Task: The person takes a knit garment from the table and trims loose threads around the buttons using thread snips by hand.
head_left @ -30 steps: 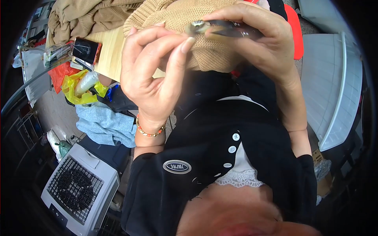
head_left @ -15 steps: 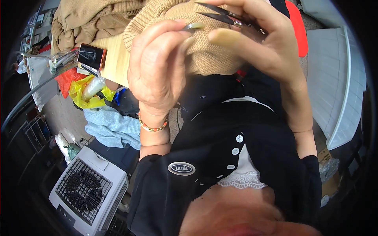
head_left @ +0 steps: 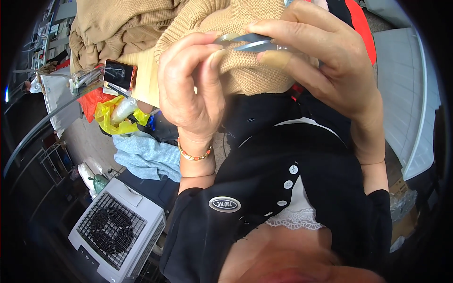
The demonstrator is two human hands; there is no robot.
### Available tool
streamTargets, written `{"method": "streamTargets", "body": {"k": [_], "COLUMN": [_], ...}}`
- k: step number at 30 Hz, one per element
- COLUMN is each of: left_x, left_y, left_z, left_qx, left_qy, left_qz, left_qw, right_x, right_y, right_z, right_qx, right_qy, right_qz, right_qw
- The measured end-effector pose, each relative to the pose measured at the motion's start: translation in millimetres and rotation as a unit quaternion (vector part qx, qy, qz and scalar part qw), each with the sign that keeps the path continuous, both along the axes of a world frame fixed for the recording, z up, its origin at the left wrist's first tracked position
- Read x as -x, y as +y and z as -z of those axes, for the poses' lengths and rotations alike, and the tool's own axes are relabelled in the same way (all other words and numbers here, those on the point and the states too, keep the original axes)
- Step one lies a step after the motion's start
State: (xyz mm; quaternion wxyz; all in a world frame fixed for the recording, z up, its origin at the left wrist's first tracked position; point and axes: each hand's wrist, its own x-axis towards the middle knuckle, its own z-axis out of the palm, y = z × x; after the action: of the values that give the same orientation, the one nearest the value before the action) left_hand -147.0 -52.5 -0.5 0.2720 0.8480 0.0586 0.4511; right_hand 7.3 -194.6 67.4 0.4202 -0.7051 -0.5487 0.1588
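Two hands are up close to the camera, and both are busy with a tan knit sweater (head_left: 255,75). The left hand (head_left: 191,89) has its grip pinched shut: thumb and fingers squeeze a small bit of the sweater near the top. A bead bracelet (head_left: 194,153) sits on that wrist. The right hand (head_left: 325,66) has its grip closed around small metal scissors (head_left: 250,42). One finger (head_left: 273,59) of this hand has a tan bandage on it. The blades lie flat on the knit, right beside the left fingertips. I cannot tell how far apart the blades are.

The sweater hangs in front of the person's chest, over a black top with white buttons (head_left: 288,184). More tan cloth (head_left: 118,23) is piled behind it, at the top left.

Below the pile, a surface (head_left: 141,82) carries a small black box (head_left: 119,75). Under it sits a yellow plastic bag (head_left: 111,118) with a whitish roll inside. A red bag (head_left: 92,101) is next to the yellow one; what is in it is hidden. A pale blue cloth (head_left: 146,158) lies lower down. On the floor at the bottom left stands a white fan box (head_left: 113,231) with a black grille on its front.
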Motion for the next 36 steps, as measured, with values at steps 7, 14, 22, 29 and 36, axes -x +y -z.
{"method": "streamTargets", "body": {"k": [7,14,22,29,36], "left_x": [-0.7,0.1,8.3,19.4,30.6], "left_y": [-1.2,-4.0,-10.4,-7.2,-12.5], "left_z": [0.3,-2.2,-15.1,-34.5,-20.7], "left_qx": [0.002,0.02,0.161,0.061,0.034], "left_qy": [0.011,0.024,0.058,0.226,0.159], "left_qz": [-0.015,0.002,0.003,-0.01,0.009], "left_qw": [1.0,1.0,0.985,0.972,0.987], "right_x": [1.8,6.3,7.1,3.2,5.4], "right_y": [2.3,1.1,-10.3,-27.3,-25.9], "right_z": [29.7,-0.2,45.9,67.3,65.3], "right_qx": [-0.094,0.035,-0.108,-0.122,-0.102], "right_qy": [-0.162,-0.125,-0.028,0.048,0.023], "right_qz": [-0.001,0.003,-0.042,-0.038,-0.045], "right_qw": [0.982,0.991,0.993,0.991,0.993]}}
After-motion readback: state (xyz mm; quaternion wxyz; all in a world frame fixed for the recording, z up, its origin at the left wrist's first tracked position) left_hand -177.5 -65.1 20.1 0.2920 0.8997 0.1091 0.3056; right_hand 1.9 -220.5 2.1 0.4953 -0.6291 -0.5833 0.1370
